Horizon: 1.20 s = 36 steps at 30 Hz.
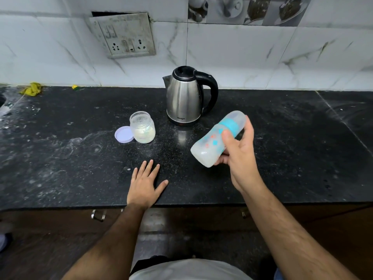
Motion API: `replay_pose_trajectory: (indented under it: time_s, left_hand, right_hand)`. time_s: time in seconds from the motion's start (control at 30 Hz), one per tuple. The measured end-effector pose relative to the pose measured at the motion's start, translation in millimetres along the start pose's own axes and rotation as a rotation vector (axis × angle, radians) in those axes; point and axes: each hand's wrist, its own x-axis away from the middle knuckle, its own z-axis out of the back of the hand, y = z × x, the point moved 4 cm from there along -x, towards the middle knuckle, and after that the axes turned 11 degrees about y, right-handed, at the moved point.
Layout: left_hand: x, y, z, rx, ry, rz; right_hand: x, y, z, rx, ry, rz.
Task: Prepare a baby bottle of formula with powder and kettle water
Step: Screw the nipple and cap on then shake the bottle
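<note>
My left hand [146,183] lies flat on the black bench [60,158], palm down, fingers straight and slightly spread, holding nothing. It sits near the bench's front edge.

My right hand [239,152] is raised above the bench, to the right of the left hand and a little farther out. Its grip is closed round the baby bottle [217,139]: thumb across the near side, fingers curled behind and under. The bottle is off the bench and tilted, base down-left toward me, capped top up-right and away. It carries a blue collar under a clear cap; milky white contents show in the base end.

Beyond the left hand, left of the grip: an open clear jar [142,127] upright on the bench, pale powder in its lower part. Its lilac lid [124,134] lies flat, touching the jar's left side.

Farther out, behind the bottle and right of the jar: a steel kettle [184,96], upright, lid closed, black handle to the right, spout to the left.

At the wall, far left of the kettle: a socket plate [123,35] on the tiles.
</note>
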Motion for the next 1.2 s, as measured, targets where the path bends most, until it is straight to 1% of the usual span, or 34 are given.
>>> replay_pose_trajectory:
  time_s: [0.03,0.13,0.17,0.3,0.4,0.47,0.53,0.63,0.67,0.73,0.9,1.07,1.2]
  left_hand:
    - [-0.2,0.6,0.8,0.002,-0.004,-0.002]
    - [-2.7,-0.6,1.1,0.025,-0.025,0.007]
    - [-3.2,-0.5,1.8,0.045,-0.028,0.011]
    - [-6.0,1.0,8.5,0.136,-0.028,0.044]
    - [-11.7,7.6,20.0,0.268,0.019,0.077]
    - [-16.0,14.6,31.2,0.399,0.079,0.11]
    - [-21.7,20.9,45.6,0.603,0.098,0.207]
    - [-33.3,35.5,62.5,0.946,-0.007,0.304]
    - [-37.7,40.7,69.0,1.029,-0.045,0.304]
    - [-46.0,51.1,83.5,1.125,-0.111,0.251]
    - [-58.0,70.7,107.4,1.2,-0.25,0.132]
    - [-62.4,72.9,111.1,1.186,-0.34,0.093]
    - [-62.5,69.6,106.0,1.156,-0.389,0.069]
  right_hand:
    - [0.7,0.1,0.1,0.026,-0.033,0.002]
    - [5.8,7.7,-2.8,0.115,-0.202,-0.017]
    - [5.8,10.2,-1.9,0.121,-0.226,-0.027]
    - [2.0,15.7,-2.7,0.138,-0.248,-0.055]
    - [-1.3,20.6,-3.9,0.159,-0.243,-0.075]
    - [-3.4,23.8,-3.1,0.148,-0.241,-0.093]
    - [-4.5,27.0,-3.3,0.144,-0.243,-0.113]
    - [-5.7,32.1,-3.9,0.156,-0.247,-0.125]
    - [-6.5,33.9,-4.8,0.161,-0.245,-0.127]
    - [-8.4,37.7,-7.0,0.17,-0.23,-0.131]
    - [-13.0,47.0,-11.5,0.195,-0.171,-0.144]
    - [-14.1,57.8,-19.1,0.233,-0.182,-0.187]
    - [-12.0,68.4,-23.1,0.251,-0.154,-0.206]
